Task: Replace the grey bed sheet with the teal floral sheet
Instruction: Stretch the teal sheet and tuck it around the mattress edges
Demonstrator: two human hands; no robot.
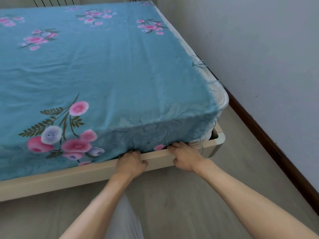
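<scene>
Tucking teal sheet [103, 69] behind bed frame [86, 173], each hand's grip hidden: left [132, 163], right [185, 156]

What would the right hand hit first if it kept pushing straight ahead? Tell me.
The right hand would likely press into the mattress side under the teal sheet, just above the bed frame; depth there is unclear.

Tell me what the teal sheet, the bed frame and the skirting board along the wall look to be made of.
Teal floral sheet: thin woven cloth, likely cotton, matte; it creases softly and its edge frays into loose threads.
Bed frame: smooth pale cream board, probably painted or laminated wood, with a slight sheen.
Skirting board: dark brown, looks like varnished wood.
</scene>
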